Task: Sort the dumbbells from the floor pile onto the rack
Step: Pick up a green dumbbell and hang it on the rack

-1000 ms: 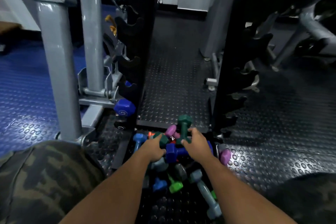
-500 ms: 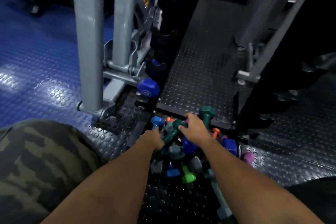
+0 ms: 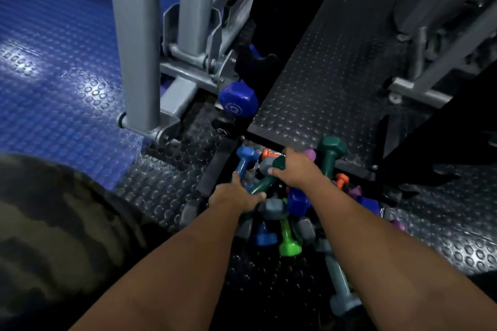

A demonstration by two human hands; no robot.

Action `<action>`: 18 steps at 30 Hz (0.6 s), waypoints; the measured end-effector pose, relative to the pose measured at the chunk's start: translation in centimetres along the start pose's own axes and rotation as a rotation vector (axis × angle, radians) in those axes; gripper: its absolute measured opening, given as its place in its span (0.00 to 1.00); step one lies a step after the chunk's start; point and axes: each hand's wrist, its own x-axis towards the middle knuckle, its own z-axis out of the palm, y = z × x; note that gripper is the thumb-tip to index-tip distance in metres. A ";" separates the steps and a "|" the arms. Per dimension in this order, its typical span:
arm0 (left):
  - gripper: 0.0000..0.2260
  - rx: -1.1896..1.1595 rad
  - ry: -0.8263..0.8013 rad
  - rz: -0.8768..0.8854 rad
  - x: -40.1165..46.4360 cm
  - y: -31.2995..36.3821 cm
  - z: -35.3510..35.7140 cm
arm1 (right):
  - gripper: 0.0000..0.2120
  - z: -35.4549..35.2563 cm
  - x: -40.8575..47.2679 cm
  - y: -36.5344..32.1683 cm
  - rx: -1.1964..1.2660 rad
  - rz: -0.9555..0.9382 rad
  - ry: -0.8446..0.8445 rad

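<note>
pick step: left hand (image 3: 236, 197) and right hand (image 3: 294, 172) both closed on the dark green dumbbell (image 3: 265, 183) atop the pile; next, lift it clear up to the rack (image 3: 255, 59) ahead.

The heap of small coloured dumbbells (image 3: 279, 212) is hemmed in by a raised black studded platform (image 3: 322, 83) behind and grey steel machine posts (image 3: 134, 43) left; open black studded floor (image 3: 443, 223) is left on the right.

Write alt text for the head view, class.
Both hands reach into a floor pile of coloured dumbbells: the left hand and right hand grip a dark green dumbbell. A blue dumbbell sits on the rack behind.
</note>
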 end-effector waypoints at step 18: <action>0.25 -0.308 0.399 0.120 -5.0 -0.2 -7.0 | 0.24 -4.3 -4.7 -2.8 0.611 0.079 0.250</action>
